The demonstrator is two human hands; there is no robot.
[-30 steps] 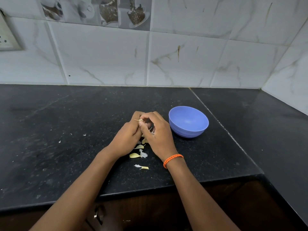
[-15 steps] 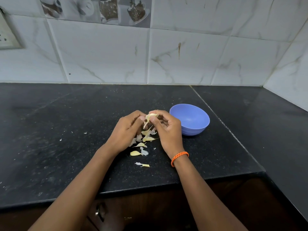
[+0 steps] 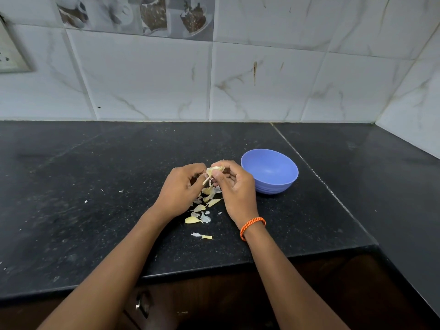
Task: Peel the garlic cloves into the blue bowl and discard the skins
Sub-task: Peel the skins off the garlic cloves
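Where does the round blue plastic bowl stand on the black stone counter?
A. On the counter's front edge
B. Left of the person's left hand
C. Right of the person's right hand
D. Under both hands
C: the round blue plastic bowl stands just right of the right hand, clear of the counter's front edge.

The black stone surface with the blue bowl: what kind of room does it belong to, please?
Most likely a home kitchen. The black speckled stone counter meets a white marble-pattern tiled wall, some tiles picturing cups. A round blue plastic bowl stands beside loose garlic cloves and skins.
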